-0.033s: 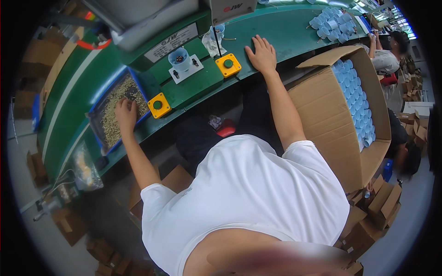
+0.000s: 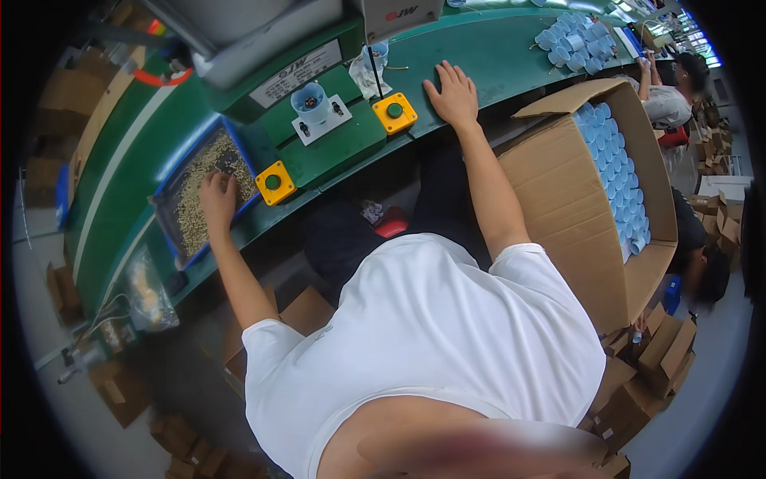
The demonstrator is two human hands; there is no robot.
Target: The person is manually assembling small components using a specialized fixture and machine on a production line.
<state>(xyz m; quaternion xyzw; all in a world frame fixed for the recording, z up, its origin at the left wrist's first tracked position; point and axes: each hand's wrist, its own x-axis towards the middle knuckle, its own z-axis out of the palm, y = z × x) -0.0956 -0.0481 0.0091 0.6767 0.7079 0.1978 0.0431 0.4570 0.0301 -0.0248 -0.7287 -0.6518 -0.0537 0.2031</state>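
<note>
My left hand point(image 2: 217, 199) is over a blue-rimmed tray point(image 2: 172, 257) of small beige parts point(image 2: 191, 209), fingers curled down among them. Whatever its fingertips hold is hidden. Flat on the green bench lies my right hand point(image 2: 456, 97), fingers apart and holding nothing. Between my hands, a light blue cup point(image 2: 309, 104) stands upright on a white metal plate point(image 2: 326, 128) in the machine, with small dark and coppery pieces inside. A yellow box with a green button point(image 2: 274, 183) sits beside the tray, and a second yellow button box point(image 2: 395, 112) is left of my right hand.
A big open cardboard box point(image 2: 550, 215) packed with light blue cups point(image 2: 613, 172) stands at my right. More cups point(image 2: 576, 41) are heaped on the far right of the bench. The machine head point(image 2: 271, 64) overhangs the plate. A co-worker point(image 2: 670, 100) sits beyond the box.
</note>
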